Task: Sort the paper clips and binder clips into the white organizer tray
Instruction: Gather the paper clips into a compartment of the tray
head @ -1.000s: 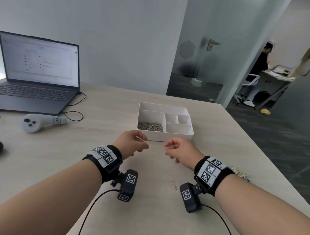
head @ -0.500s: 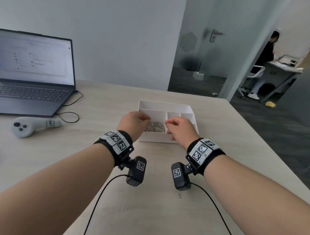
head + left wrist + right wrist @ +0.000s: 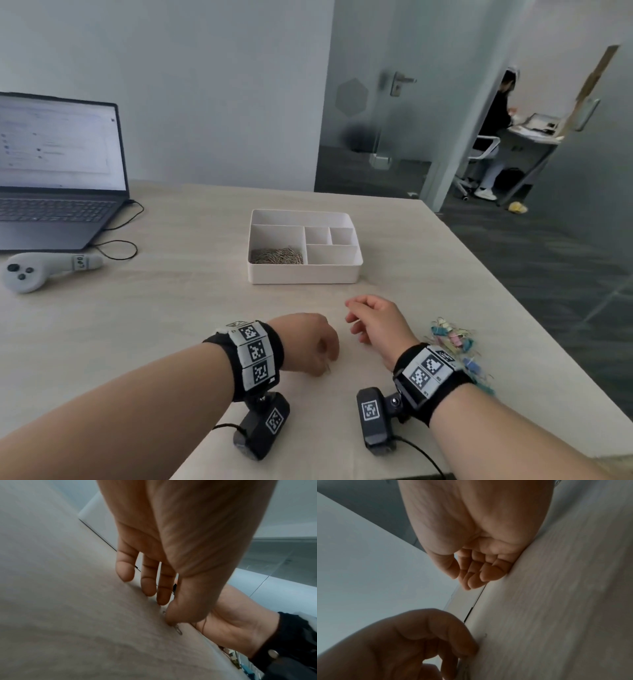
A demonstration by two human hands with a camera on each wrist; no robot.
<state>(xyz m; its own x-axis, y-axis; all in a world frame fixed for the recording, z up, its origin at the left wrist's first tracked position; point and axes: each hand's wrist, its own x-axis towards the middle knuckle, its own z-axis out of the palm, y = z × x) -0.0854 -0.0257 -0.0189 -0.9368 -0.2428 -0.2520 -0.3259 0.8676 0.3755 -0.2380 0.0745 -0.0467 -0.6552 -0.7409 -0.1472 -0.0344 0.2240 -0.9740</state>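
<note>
The white organizer tray (image 3: 305,274) sits mid-table, with a heap of silver paper clips (image 3: 276,256) in its large left compartment; the other compartments look bare. A pile of pastel binder clips (image 3: 452,337) lies near the table's right edge, beside my right wrist. My left hand (image 3: 323,365) is down on the table in front of the tray. In the left wrist view its thumb and a finger pinch a single silver paper clip (image 3: 178,630) lying on the table. My right hand (image 3: 356,318) rests on its side next to it, fingers (image 3: 476,580) loosely curled, holding nothing.
An open laptop (image 3: 58,192) with a black cable (image 3: 116,246) stands at the back left, and a grey controller (image 3: 41,270) lies in front of it. The table's right edge (image 3: 513,298) drops to dark floor. A person sits at a desk (image 3: 493,130) beyond the glass door.
Both hands have pulled back from over the tray toward me. The left hand has dropped onto a lone paper clip on the table; the right hand has settled beside the binder clip pile.
</note>
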